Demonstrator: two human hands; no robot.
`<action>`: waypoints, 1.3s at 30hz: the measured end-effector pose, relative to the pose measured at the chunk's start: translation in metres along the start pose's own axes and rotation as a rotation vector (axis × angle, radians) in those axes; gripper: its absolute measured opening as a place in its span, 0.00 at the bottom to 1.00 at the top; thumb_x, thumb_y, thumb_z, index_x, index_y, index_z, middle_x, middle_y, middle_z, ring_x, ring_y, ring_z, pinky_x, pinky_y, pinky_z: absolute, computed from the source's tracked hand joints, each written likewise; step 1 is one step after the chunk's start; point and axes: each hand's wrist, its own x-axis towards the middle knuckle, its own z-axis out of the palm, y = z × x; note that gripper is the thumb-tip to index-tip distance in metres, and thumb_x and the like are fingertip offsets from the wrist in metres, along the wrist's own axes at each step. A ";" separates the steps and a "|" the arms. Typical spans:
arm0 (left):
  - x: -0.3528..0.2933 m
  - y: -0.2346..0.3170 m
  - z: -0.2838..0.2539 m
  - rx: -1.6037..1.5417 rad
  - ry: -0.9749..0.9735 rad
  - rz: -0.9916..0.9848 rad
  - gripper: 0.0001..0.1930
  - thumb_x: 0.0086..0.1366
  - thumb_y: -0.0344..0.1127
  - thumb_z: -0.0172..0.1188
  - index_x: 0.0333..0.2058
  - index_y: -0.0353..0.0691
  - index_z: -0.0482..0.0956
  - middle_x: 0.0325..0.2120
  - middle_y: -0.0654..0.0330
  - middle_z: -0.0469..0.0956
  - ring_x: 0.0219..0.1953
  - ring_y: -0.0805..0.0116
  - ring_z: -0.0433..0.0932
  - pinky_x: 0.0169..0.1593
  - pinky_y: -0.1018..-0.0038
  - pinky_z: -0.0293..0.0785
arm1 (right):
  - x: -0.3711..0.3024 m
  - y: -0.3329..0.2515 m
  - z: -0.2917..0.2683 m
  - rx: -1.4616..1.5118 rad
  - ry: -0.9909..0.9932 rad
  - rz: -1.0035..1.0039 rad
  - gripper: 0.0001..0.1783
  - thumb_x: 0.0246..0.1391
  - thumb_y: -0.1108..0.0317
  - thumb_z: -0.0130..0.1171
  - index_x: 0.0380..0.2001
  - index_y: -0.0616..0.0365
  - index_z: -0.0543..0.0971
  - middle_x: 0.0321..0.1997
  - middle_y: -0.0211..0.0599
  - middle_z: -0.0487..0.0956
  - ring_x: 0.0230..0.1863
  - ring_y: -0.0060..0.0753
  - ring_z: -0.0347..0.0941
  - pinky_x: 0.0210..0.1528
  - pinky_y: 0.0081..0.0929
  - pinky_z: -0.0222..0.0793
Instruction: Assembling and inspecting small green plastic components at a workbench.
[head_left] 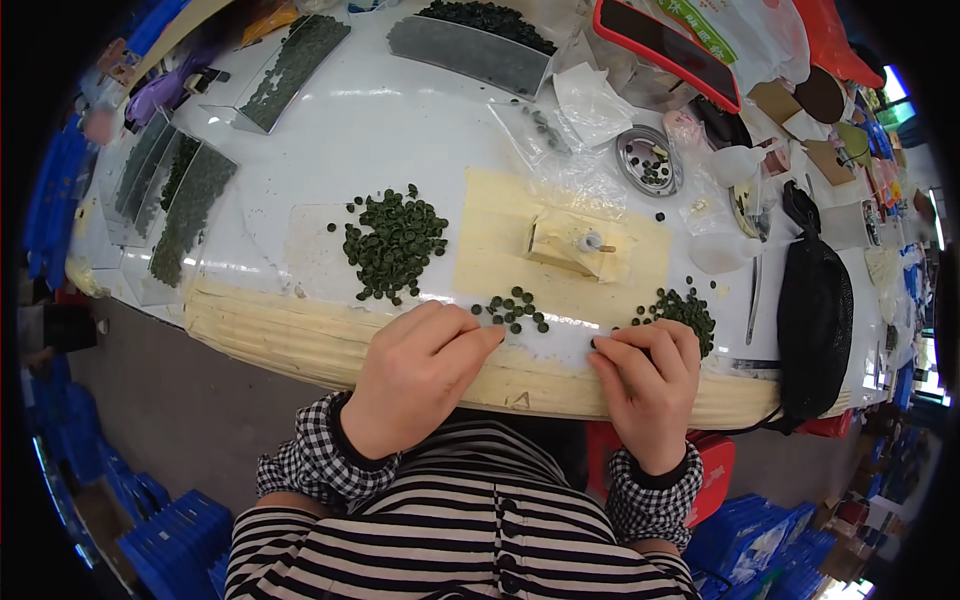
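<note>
My left hand (420,375) rests at the near edge of the white table (400,130), fingers curled, fingertips beside a small cluster of dark green round pieces (512,308). My right hand (648,375) lies knuckles up at the table edge, its fingers bent, touching a second small heap of green pieces (688,310). Whether either hand pinches a piece is hidden. A larger pile of the same green pieces (393,243) lies left of a small tan block with a metal pin (575,243), which stands on a pale yellow mat (500,235).
Clear trays of green pieces (185,200) line the left and far side. A round metal dish (648,160), plastic bags (590,105), a black pouch (815,310), a red-edged tray (665,45) and clutter fill the right. Blue crates (170,530) stand on the floor.
</note>
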 end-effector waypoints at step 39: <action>0.005 -0.002 -0.006 -0.968 0.088 -0.278 0.09 0.56 0.17 0.64 0.36 0.33 0.81 0.33 0.59 0.80 0.34 0.74 0.79 0.40 0.79 0.75 | 0.018 -0.027 0.023 0.494 0.233 0.085 0.13 0.39 0.85 0.68 0.31 0.63 0.82 0.28 0.39 0.80 0.30 0.38 0.78 0.35 0.27 0.73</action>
